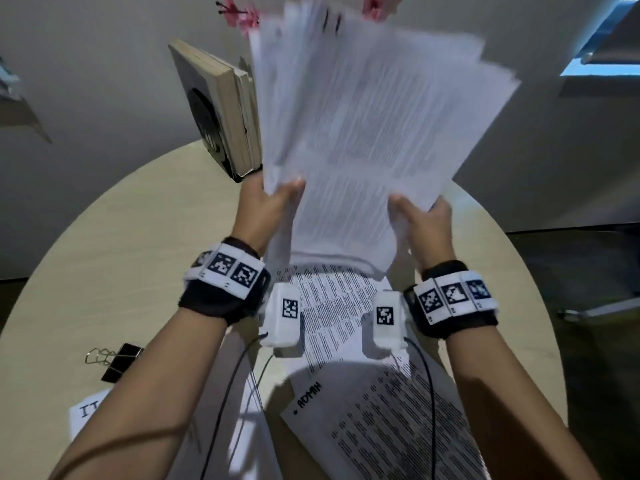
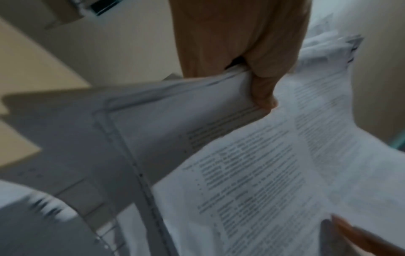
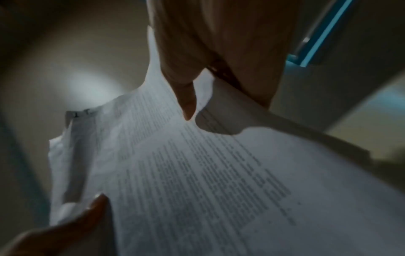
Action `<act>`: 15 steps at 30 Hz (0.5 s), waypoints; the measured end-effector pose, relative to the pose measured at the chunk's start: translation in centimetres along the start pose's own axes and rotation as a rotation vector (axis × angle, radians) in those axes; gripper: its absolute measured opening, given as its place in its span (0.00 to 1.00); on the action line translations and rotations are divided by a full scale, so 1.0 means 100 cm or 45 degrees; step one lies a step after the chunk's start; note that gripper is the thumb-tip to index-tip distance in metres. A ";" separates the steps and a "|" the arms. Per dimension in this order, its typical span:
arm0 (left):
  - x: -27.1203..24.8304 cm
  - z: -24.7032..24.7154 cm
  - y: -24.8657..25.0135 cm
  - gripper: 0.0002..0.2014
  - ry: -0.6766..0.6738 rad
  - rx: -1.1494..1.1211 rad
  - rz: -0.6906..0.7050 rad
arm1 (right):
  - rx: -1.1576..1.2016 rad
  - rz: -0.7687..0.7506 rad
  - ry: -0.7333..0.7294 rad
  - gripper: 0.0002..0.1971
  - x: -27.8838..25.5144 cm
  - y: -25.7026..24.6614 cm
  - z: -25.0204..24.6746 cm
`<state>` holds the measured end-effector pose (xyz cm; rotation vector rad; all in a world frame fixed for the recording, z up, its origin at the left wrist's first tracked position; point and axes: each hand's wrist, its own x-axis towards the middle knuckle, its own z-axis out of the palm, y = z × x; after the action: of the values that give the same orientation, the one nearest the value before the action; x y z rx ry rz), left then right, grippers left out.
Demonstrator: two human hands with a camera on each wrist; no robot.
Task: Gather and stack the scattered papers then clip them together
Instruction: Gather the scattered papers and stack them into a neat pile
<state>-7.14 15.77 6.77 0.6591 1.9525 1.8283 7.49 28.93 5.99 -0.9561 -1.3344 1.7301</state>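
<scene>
Above table (image 1: 104, 258), hand-held papers (image 1: 363, 133)

Your white papers (image 1: 363, 133) with grey printed lines, beige table (image 1: 104, 254), black binder clip (image 1: 121, 362) lower left, black-and-white checkered wristbands (image 1: 230, 268).

fanned sheaf of printed papers (image 1: 363, 133) upright above table, more sheets (image 1: 391, 420) flat below, binder clips (image 1: 116, 361) nearby
</scene>
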 end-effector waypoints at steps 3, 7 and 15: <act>-0.007 -0.012 0.039 0.09 -0.019 -0.099 0.236 | 0.027 -0.263 0.018 0.10 -0.014 -0.047 0.005; -0.026 -0.026 0.040 0.37 -0.059 -0.236 0.247 | -0.018 -0.316 -0.018 0.13 -0.038 -0.048 0.001; -0.039 -0.024 0.000 0.16 -0.044 -0.117 0.061 | -0.174 -0.072 -0.063 0.02 -0.058 -0.008 0.006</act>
<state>-5.37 11.57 6.85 0.7091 1.8337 1.9102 9.71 23.68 7.59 -0.9470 -1.5133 1.6464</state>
